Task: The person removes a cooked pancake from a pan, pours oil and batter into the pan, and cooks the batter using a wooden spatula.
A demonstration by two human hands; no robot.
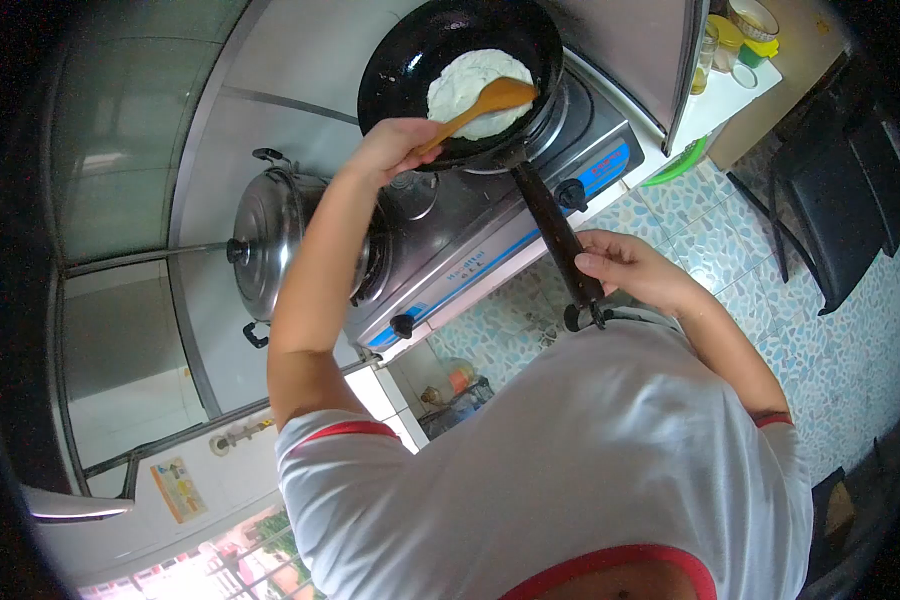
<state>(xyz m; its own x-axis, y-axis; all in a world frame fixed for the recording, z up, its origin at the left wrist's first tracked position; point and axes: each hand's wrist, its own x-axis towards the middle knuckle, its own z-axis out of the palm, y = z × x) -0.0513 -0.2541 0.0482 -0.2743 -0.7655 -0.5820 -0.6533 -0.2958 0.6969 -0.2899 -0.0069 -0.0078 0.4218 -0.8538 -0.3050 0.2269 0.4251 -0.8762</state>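
Observation:
In my left hand point(400, 148) is the handle of a wooden spatula point(502, 95), fingers closed round it. The spatula's head rests over a round white pancake-like food point(462, 82) in a black wok point(398, 75). This food lies flat toward the right side of the wok; the spatula covers part of it. My right hand point(630, 268) grips the wok's long dark handle point(552, 225) near its end, thumb on top. Under the wok is a gas stove point(470, 240) with a blue-striped front panel and two knobs.
A lidded steel pot point(270, 235) stands on the left burner, close to my left forearm. Jars and a bowl point(753, 17) crowd a white surface point(738, 100) at upper right. Behind my right arm, a black chair point(835, 190) stands on the tiled floor point(820, 370).

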